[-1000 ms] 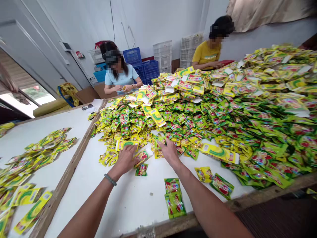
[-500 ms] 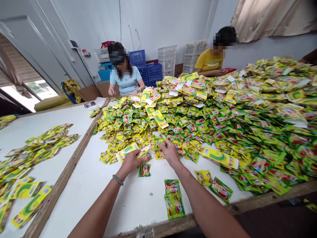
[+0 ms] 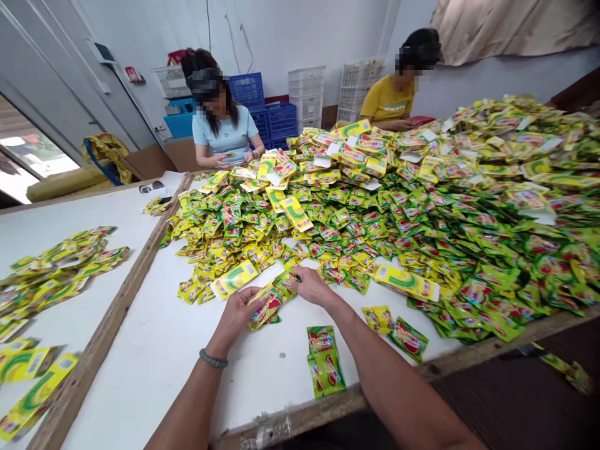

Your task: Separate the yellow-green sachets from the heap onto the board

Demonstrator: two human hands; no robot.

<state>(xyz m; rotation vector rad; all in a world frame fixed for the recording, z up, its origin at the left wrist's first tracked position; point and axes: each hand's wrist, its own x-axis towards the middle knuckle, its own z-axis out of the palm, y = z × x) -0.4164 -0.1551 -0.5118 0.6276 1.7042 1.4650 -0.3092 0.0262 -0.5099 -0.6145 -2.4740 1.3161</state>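
My left hand (image 3: 239,312), a bead bracelet on its wrist, is closed round a small bunch of green-and-yellow sachets (image 3: 265,304) just above the white table (image 3: 164,350). My right hand (image 3: 308,285) pinches the far end of the same bunch, at the near edge of a huge heap of sachets (image 3: 422,200). A long yellow packet (image 3: 234,279) lies just left of my left hand. Two green sachets (image 3: 325,364) lie near the table's front edge, below my right forearm.
Two seated people work at the far side, one in a light blue shirt (image 3: 225,134), one in yellow (image 3: 387,100). A second white table (image 3: 70,225) on the left carries more yellow packets (image 3: 56,269). Blue and white crates (image 3: 281,112) stand by the wall.
Both hands have drawn back from the heap toward me and come together. My left hand has gathered sachets into a bunch, and my right hand now grips its other end.
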